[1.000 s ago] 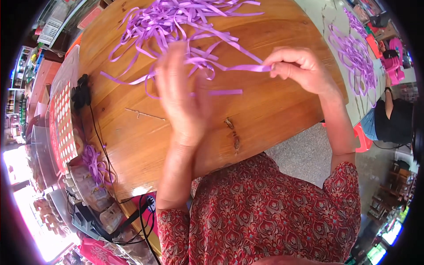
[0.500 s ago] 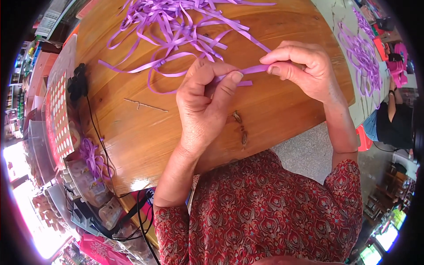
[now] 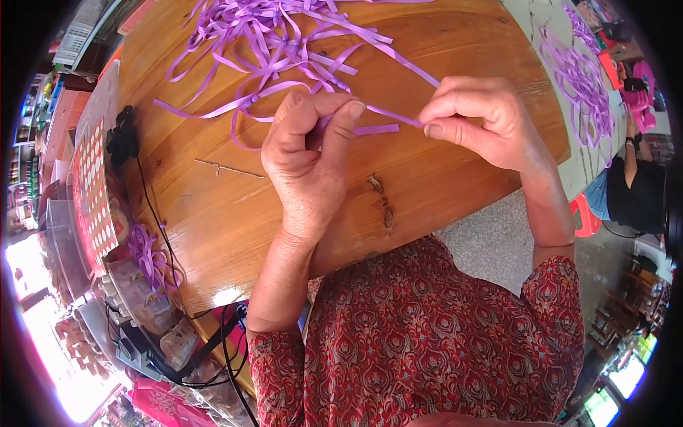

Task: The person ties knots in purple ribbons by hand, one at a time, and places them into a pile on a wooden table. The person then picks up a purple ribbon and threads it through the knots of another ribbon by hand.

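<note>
- Near left, the left hand has thumb and fingers closed on a narrow purple fabric ribbon, the hold partly hidden.
- Right, the right hand pinches that ribbon above the brown wooden counter.
- Step: apparently straightening it; pulling further calls for firm pinches.
- Far: tangled purple ribbon heap.

Left fingers and right fingers conceal the gripped sections of the ribbon. The upper picture edge cuts off the ribbon pile and the counter. The thin strand is too small to identify. Shelf goods at far left are indistinct. The dark right rim partly cuts off the co-worker.
</note>
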The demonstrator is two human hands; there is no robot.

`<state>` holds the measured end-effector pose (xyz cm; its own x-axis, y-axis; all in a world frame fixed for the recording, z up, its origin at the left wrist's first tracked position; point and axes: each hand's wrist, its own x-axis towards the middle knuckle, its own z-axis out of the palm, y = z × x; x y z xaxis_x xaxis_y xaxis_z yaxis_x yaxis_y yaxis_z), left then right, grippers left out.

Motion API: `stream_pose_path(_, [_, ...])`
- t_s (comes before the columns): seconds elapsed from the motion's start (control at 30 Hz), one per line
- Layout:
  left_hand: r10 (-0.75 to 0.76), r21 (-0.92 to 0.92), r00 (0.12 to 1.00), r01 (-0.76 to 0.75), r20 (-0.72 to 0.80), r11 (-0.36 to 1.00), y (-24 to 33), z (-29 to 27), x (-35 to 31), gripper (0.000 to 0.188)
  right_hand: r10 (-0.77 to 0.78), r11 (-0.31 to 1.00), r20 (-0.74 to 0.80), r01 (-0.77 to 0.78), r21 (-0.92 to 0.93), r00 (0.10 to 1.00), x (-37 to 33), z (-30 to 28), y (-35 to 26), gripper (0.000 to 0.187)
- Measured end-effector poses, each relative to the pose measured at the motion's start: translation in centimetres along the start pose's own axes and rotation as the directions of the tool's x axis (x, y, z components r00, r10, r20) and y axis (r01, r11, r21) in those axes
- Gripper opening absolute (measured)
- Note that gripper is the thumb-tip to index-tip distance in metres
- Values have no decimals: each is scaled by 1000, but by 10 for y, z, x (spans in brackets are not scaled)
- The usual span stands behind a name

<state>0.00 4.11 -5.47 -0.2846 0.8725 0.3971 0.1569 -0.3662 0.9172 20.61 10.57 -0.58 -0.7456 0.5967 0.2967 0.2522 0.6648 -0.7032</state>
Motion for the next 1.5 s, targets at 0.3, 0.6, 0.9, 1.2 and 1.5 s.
stream_pose_path(0.3, [-304,-305,949,316,88,898,1,14,-9,9,197,482,97,-182,857,976,10,38,8,15])
stream_pose_path(0.6, [-279,-359,960,266,15,895,-1,19,-14,9,26,974,-238,29,226,971,15,50,8,25])
stream_pose_path(0.9, [-345,-486,928,369,142,792,6,15,-11,14,37,998,-332,-16,66,943,14,51,-1,22])
stream_pose_path(1.2, [-474,-338,863,505,175,794,4,13,-12,10,-95,980,-319,33,-195,943,8,57,4,21])
stream_pose_path(1.5, [-572,-590,766,616,294,522,4,4,-9,6,253,835,-115,-157,527,961,8,51,7,19])
